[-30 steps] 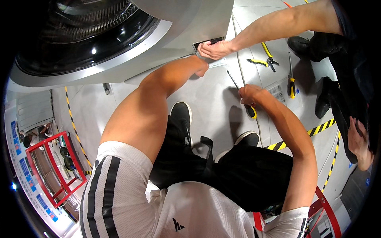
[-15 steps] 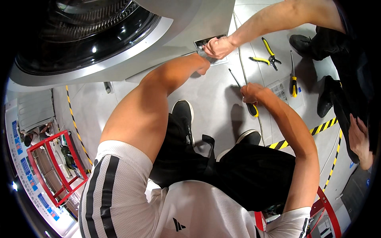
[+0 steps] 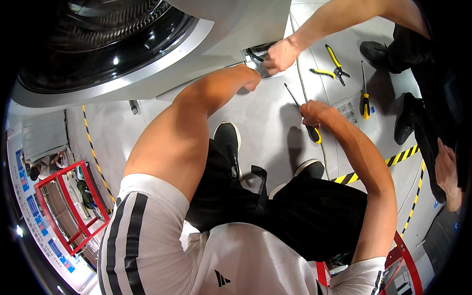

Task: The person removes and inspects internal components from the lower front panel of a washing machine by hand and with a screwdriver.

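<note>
No lettering can be read, though a black slanted-bar emblem [image 3: 222, 279] marks the white shirt [image 3: 265, 255].

At the opening [image 3: 255, 51] low in the grey machine [image 3: 216, 59], the way is narrow: the co-worker's hand [image 3: 281, 56] covers its right part, and the left hand [image 3: 251, 80] blocks from below. Between the left hand and the slanted screwdriver [image 3: 313, 134] in the right hand [image 3: 313, 113], there is room to pass above the floor [image 3: 260, 115]. Further right, the cable [image 3: 301, 78] and the open pliers [image 3: 337, 70] are obstacles.

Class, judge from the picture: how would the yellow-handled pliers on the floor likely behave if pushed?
The pliers would probably slide rather than roll, their handles being splayed wide. They may fold at the visible joint.
</note>
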Tool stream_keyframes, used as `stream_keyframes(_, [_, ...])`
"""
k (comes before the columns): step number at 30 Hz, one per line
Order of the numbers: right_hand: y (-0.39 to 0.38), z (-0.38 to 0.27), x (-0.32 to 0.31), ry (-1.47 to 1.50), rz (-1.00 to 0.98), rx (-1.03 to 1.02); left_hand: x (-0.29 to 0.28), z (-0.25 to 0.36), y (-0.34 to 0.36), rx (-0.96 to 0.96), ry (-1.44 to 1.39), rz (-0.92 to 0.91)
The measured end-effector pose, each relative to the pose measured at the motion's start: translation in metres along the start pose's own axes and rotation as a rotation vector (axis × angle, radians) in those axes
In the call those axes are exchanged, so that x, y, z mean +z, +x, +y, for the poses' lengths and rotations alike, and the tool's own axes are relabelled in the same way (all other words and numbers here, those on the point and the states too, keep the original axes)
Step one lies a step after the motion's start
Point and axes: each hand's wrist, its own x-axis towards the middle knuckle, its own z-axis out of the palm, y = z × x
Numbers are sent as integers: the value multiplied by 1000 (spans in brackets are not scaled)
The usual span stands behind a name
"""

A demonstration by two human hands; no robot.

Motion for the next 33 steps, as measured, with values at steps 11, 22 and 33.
stream_keyframes(11, [1, 0, 0, -27, -6, 7, -3, 1, 1, 10, -9, -18])
stream_keyframes(22, [-1, 1, 1, -44, 9, -24, -6, 5, -9, -7, 11, -5])
stream_keyframes(33, [-7, 1, 2, -4, 47, -8, -5, 6, -6, -1, 19, -16])
